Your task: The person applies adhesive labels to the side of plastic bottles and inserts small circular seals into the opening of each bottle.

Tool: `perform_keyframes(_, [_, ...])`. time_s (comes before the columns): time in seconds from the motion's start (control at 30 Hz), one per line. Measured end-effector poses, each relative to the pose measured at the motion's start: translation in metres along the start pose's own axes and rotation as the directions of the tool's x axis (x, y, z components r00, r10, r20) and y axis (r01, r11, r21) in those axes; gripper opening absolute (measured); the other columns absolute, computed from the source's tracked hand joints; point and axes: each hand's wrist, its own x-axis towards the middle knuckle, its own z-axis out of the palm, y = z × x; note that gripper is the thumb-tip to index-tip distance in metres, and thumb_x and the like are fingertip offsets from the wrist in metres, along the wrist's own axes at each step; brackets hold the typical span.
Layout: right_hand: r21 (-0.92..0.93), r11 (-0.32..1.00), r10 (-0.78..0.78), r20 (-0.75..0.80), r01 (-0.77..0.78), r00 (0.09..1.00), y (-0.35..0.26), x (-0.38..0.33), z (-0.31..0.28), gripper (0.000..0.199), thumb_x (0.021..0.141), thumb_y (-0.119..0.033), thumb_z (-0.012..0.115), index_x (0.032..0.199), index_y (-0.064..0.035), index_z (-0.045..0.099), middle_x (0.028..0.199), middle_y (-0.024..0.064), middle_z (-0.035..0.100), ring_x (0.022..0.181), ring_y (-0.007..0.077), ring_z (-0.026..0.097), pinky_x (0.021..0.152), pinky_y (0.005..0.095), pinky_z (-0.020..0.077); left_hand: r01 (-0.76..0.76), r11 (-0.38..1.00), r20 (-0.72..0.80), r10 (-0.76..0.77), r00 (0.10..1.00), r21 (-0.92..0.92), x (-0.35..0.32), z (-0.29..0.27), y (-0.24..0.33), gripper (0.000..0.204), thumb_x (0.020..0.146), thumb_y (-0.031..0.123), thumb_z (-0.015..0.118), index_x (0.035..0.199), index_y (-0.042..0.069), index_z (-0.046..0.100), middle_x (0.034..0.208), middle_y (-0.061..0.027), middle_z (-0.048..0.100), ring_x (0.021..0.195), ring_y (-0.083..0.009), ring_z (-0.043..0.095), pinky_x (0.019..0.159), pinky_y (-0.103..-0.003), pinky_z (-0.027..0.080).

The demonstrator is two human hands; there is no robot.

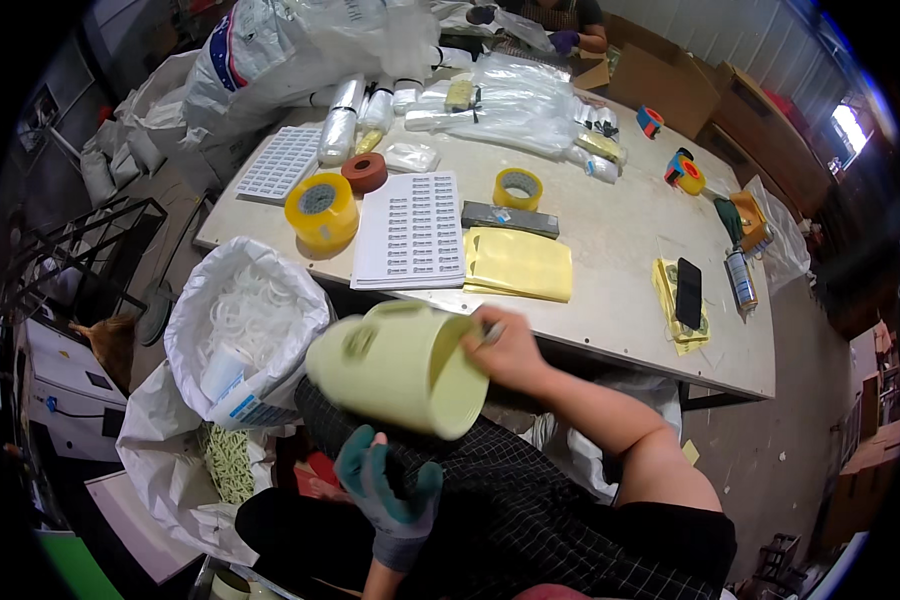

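A pale yellow-green plastic container point(385, 368), shaped like a tub, lies tilted over my lap with its round mouth facing right. My bare right hand point(510, 352) is closed on the rim at that mouth. Something small and greyish shows at its fingertips, too small to name. Below the container is my left hand point(392, 492) in a grey and green glove. Its fingers are spread with nothing between them, apart from the container's wall. A dark mark shows on the container's side; its far end is blurred.
A white sack of translucent plastic rings point(255, 315) stands at left, above a sack of pale green pieces point(228, 462). The table point(620, 255) holds tape rolls point(322, 212), label sheets point(408, 232), yellow sheets point(518, 264), a phone point(688, 293) and a spray can point(740, 280). Another person works across it.
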Motion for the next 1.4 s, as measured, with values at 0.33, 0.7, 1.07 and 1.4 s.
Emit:
perform_keyframes(0.33, [0.148,0.977,0.026,-0.803,0.157,0.596,0.036,0.215,-0.207,0.021,0.082,-0.016,0.082,0.091,0.0014,0.075,0.077,0.0081,0.073,0.063,0.0155,0.066,0.057,0.0346,0.0528,0.167,0.978,0.277,-0.128,0.952,-0.122,-0.022,0.024,-0.011,0.059,0.082,0.004,0.078,0.138,0.003,0.058,0.139,-0.0170,0.057,0.121,-0.0339,0.060,0.102,-0.044,0.051])
perform_keyframes(0.7, [-0.585,0.592,-0.064,-0.720,-0.555,0.691,0.148,0.120,-0.221,0.060,0.077,-0.041,0.090,0.119,-0.0028,0.073,0.121,0.0182,0.075,0.111,0.0381,0.070,0.097,0.0472,0.0544,0.163,0.981,0.325,-0.121,0.938,-0.104,-0.047,0.030,-0.031,0.053,0.087,0.016,0.083,0.134,0.008,0.060,0.134,-0.0159,0.062,0.118,-0.0375,0.063,0.099,-0.050,0.052])
perform_keyframes(1.07, [-0.865,0.499,-0.356,-0.144,0.058,0.924,0.132,0.036,-0.111,0.055,0.089,-0.035,0.079,0.134,-0.0044,0.067,0.141,0.0140,0.067,0.138,0.0363,0.055,0.118,0.0509,0.0356,0.068,0.996,0.491,-0.085,0.867,0.052,-0.046,0.046,-0.027,0.053,0.082,0.013,0.084,0.130,0.006,0.063,0.132,-0.0156,0.063,0.120,-0.0358,0.062,0.101,-0.048,0.049])
perform_keyframes(1.4, [-0.520,0.732,-0.358,0.254,0.439,0.898,0.105,-0.041,-0.034,0.029,0.089,-0.005,0.069,0.118,-0.0110,0.073,0.114,0.0123,0.075,0.100,0.0351,0.070,0.086,0.0444,0.0549,0.123,0.991,0.477,-0.131,0.869,0.048,-0.062,0.045,-0.044,0.050,0.085,0.023,0.083,0.128,0.005,0.064,0.132,-0.0144,0.064,0.118,-0.0362,0.063,0.101,-0.049,0.050])
